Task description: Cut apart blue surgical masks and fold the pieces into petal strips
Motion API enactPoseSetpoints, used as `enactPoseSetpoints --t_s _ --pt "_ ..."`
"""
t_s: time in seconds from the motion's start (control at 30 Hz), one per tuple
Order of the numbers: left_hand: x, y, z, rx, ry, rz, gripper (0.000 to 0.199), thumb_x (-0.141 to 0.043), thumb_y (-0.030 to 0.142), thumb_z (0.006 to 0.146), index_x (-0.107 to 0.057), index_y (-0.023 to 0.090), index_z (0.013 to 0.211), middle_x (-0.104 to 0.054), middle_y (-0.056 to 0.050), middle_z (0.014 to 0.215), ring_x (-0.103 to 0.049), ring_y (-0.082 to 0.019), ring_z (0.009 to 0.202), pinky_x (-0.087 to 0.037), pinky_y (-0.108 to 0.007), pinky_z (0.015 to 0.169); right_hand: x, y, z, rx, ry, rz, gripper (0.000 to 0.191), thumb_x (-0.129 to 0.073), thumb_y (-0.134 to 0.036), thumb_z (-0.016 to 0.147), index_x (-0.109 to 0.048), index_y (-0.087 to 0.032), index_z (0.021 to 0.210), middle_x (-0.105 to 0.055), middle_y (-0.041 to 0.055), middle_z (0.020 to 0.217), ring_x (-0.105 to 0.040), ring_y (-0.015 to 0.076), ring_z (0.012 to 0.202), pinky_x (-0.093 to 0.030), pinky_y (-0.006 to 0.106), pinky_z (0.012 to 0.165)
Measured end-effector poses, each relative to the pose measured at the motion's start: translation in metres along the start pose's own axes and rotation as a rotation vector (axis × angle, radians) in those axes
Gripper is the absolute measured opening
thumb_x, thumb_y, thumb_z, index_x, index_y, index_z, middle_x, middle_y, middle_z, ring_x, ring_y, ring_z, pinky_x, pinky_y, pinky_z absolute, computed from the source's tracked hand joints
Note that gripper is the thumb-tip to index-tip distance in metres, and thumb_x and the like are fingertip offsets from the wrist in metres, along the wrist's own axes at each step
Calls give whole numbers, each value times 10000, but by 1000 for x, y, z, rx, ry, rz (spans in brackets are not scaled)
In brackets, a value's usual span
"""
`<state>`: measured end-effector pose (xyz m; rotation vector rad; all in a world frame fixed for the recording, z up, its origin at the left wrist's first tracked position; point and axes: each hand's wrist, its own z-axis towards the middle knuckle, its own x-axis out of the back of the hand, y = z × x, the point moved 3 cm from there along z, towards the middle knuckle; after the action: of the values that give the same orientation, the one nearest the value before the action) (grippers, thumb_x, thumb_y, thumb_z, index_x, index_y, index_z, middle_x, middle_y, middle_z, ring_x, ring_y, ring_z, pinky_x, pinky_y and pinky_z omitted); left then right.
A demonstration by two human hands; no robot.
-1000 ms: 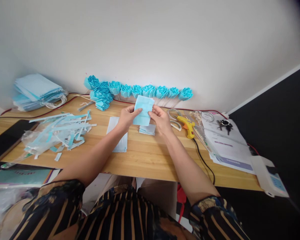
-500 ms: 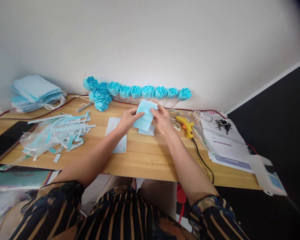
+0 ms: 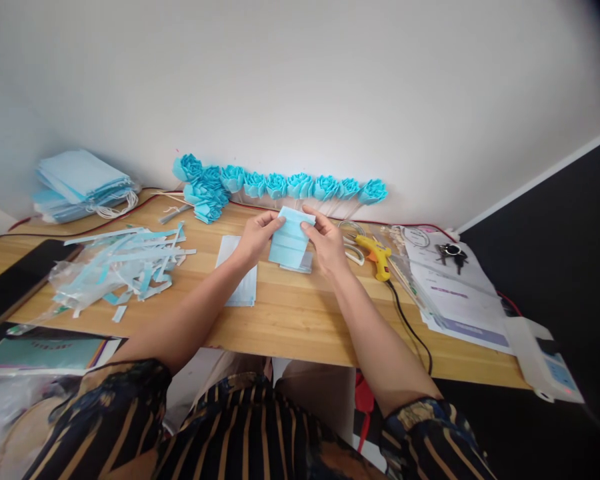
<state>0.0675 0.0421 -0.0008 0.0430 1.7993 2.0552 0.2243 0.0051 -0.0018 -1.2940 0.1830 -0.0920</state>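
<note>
A light-blue pleated piece of face-mask fabric (image 3: 291, 241) is held up between my two hands over the table. My left hand (image 3: 260, 235) pinches its left edge, thumb in front. On its upper right edge my right hand (image 3: 325, 239) has a similar pinch, the thumb lying on the front face. Just below and behind the piece, a small stack of folded pale-blue pieces (image 3: 305, 264) lies partly hidden on the wood. Beside my left forearm rests a flat pale-blue mask sheet (image 3: 245, 288), partly covered by the arm.
Blue fabric roses (image 3: 300, 185) line the wall. At left are a stack of masks (image 3: 83, 179), cut strips (image 3: 145, 257) with clear plastic, and a phone (image 3: 23, 280). A yellow glue gun (image 3: 379, 257), papers (image 3: 455, 300), keys (image 3: 451, 252) and a white power strip (image 3: 543, 357) lie right.
The fabric piece has come more upright and turned its face to me, with its pleats showing. My left hand has moved up along its left edge. The camera view has shifted slightly.
</note>
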Motion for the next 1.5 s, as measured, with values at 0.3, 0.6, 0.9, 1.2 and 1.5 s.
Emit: enactPoseSetpoints --t_s 0.3,0.6,0.9,1.2,1.5 --pt "-9 5 -6 -35 -146 131 378 -747 501 693 -630 141 704 -587 9 638 -492 -94 574 -376 -222 539 6 -20 -3 129 -118 -249 510 -702 -508 786 -663 -270 1235 -713 45 1096 -651 226 1006 -525 350 848" --pt "-9 -1 -4 -44 -188 257 388 -738 513 699 -679 131 727 -619 1 662 -516 -105 608 -392 -223 561 14 -18 3 128 94 -145 233 -705 -430 753 -654 -206 794 -613 -31 695 -531 118 637 -423 252 607" --pt "14 2 11 -24 139 -40 399 -822 472 591 -593 159 683 -549 35 607 -482 -79 557 -397 -207 549 23 -10 9 4 197 98 260 -748 -412 666 -618 -217 779 -579 -52 704 -522 108 657 -440 241 642" --pt "24 20 12 -88 120 -48 371 -807 442 623 -603 155 739 -589 20 663 -515 -90 584 -400 -209 562 10 -13 0 16 -86 -212 250 -689 -431 774 -710 -229 921 -733 24 988 -655 198 977 -490 352 921" --pt "0 17 0 -144 -42 141 367 -774 474 683 -621 147 752 -600 11 700 -531 -94 634 -425 -212 588 -4 3 -5 -42 -148 -256 327 -721 -524 742 -694 -203 801 -673 -8 711 -601 154 658 -463 277 621"
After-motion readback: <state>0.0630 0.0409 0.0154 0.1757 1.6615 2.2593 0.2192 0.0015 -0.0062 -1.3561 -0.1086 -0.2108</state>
